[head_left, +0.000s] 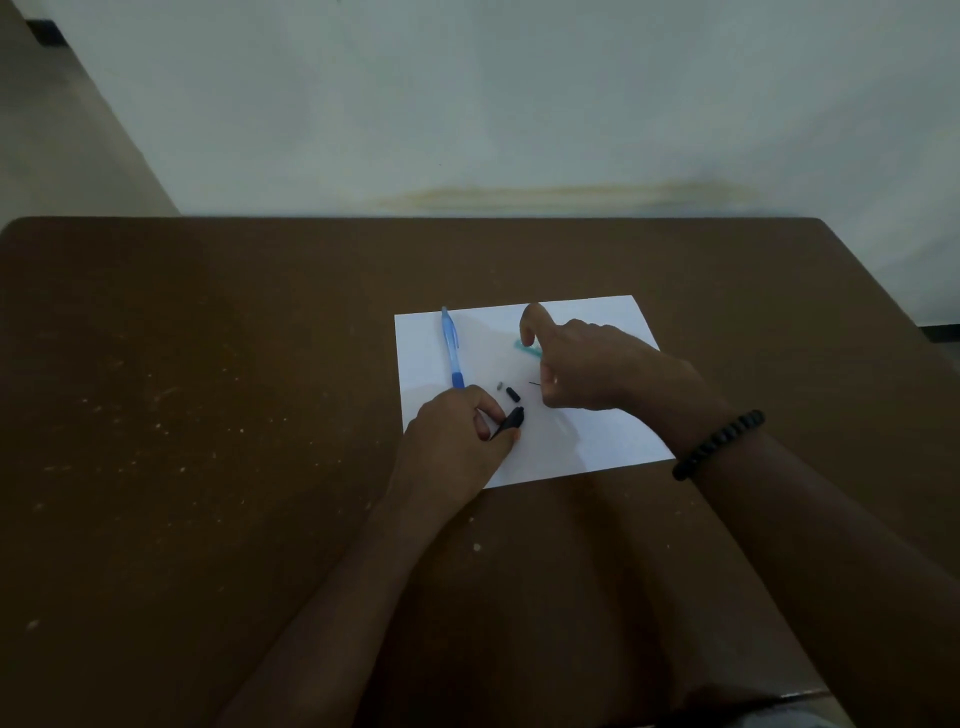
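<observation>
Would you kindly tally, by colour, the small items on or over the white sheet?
Blue: 1, pen.
Teal: 1, piece partly under the right hand.
Black: 3, part gripped by the left hand, loose cap, thin rod pinched by the right hand.
Grey: 1, bit.
Total: 6.

1. we see a matt white paper sheet (597, 431)
2. a glossy translucent blue plastic pen (451, 348)
3. a matt brown table (208, 415), flecked and scuffed
4. a bracelet (719, 444) of matt black beads
</observation>
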